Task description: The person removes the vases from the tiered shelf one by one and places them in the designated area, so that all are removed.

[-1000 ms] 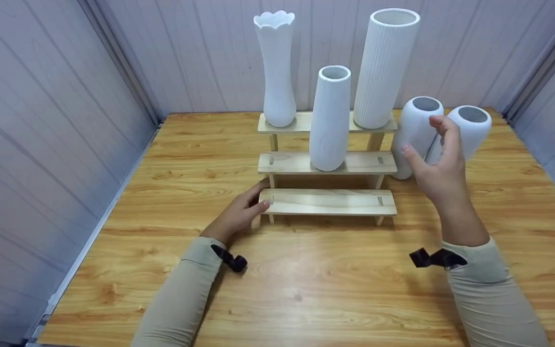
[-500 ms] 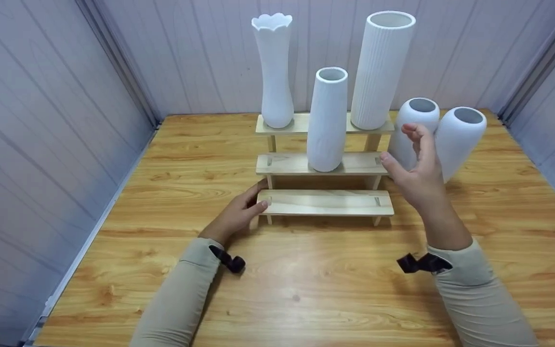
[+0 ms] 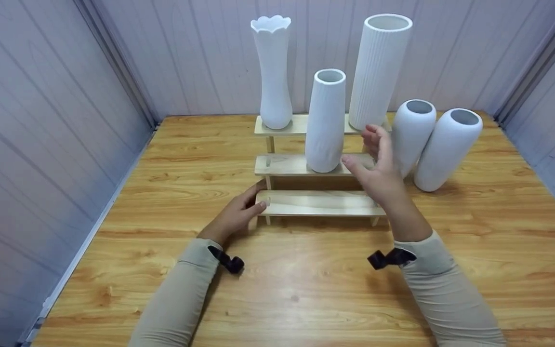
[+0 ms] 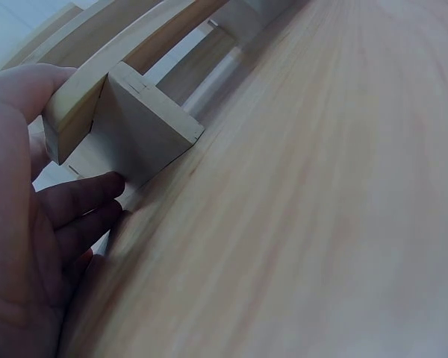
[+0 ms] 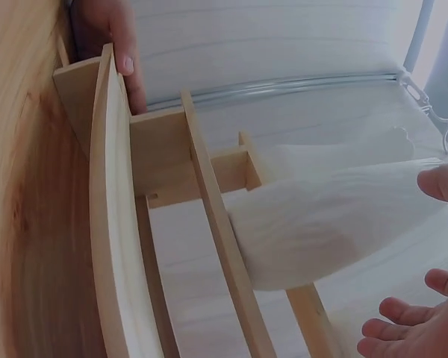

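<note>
A three-tier wooden display stand (image 3: 321, 203) stands on the table. My left hand (image 3: 233, 217) holds the left end of its lowest tier; in the left wrist view the thumb lies over the board and the fingers (image 4: 89, 192) touch the end leg. On the middle tier a white tapered vase (image 3: 325, 125) stands upright. My right hand (image 3: 378, 176) is just right of that vase, thumb and fingers spread and holding nothing, overlapping the stand's right end. The top tier bears a white scalloped-rim vase (image 3: 276, 79) at left and a wider ribbed vase (image 3: 380, 72) at right.
Right of the stand, two smooth white vases stand side by side on the table, one nearer the stand (image 3: 413, 132) and one farther right (image 3: 448, 149). Panelled walls (image 3: 200, 62) enclose the wooden table (image 3: 297, 284) at the back and both sides.
My right hand has moved left, from in front of the two vases on the table to beside the middle-tier vase. My left hand has stayed on the stand.
</note>
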`<state>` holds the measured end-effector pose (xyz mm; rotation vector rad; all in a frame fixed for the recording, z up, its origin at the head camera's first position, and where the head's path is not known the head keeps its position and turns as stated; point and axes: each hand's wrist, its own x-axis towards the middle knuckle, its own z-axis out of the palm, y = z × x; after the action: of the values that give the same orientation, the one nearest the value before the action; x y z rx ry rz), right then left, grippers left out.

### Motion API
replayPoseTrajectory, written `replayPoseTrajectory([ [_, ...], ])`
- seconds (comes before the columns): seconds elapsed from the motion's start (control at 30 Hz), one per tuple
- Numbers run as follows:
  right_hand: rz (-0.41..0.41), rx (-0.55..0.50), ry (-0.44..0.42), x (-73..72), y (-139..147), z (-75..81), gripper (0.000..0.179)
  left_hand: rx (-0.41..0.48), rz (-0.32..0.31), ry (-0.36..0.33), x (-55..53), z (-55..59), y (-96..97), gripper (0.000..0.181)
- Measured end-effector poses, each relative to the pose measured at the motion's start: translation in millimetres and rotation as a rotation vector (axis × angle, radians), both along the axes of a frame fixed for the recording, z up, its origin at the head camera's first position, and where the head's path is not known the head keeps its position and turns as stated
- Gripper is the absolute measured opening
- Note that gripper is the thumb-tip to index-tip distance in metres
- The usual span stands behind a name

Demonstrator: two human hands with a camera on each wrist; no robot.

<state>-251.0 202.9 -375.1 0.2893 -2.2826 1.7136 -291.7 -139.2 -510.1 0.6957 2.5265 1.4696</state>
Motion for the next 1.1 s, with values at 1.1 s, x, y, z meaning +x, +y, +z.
replayPoseTrajectory([
  [1.1, -0.057, 0.037, -0.089, -45.5, -40, -15.8, 0.101, 0.024, -0.028, 0.004, 0.3, 0.2, -0.4, 0.063],
])
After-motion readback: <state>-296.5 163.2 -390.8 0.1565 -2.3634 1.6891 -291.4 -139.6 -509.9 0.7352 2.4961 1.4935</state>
